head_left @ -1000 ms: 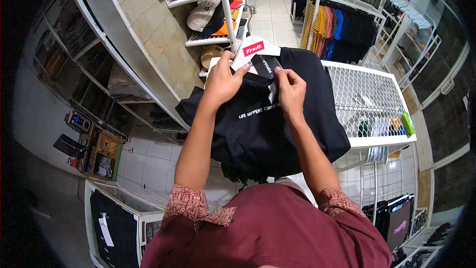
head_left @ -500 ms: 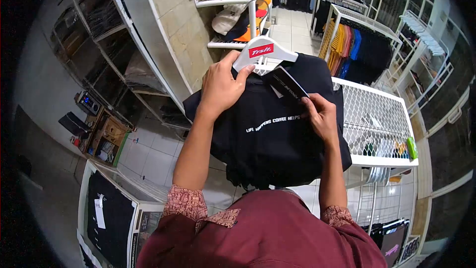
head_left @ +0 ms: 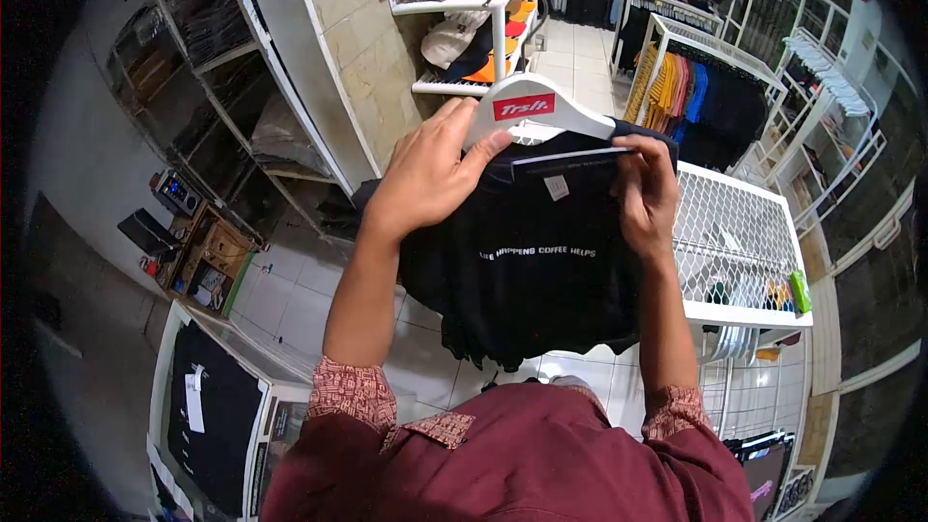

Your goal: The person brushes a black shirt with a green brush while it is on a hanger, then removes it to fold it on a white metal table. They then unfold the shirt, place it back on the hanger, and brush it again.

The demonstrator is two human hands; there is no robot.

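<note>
A black shirt (head_left: pixel 522 300) with white lettering across its chest hangs from a white hanger (head_left: pixel 580 119) that bears a red label. My left hand (head_left: pixel 430 169) is closed on the left side of the hanger, thumb in front. With fingers pinched, my right hand (head_left: pixel 646 195) holds one end of a dark card tag (head_left: pixel 570 162) at the shirt's neckline, near the hanger's right arm. The tag is tilted so that its pale edge shows. Below it, a small white neck label (head_left: pixel 557 188) is visible inside the collar.
A white mesh-topped rack (head_left: pixel 739 232) stands at the right, with a green item (head_left: pixel 800 292) on its edge. Caps (head_left: pixel 454 39) lie on white shelves ahead. Clothes racks (head_left: pixel 710 53) stand farther back. A white-framed case (head_left: pixel 261 396) is at lower left.
The hanger and shirt have shifted slightly right and now hang more level. My right hand has moved up and right with the tag, which has turned from slanting to nearly horizontal.
</note>
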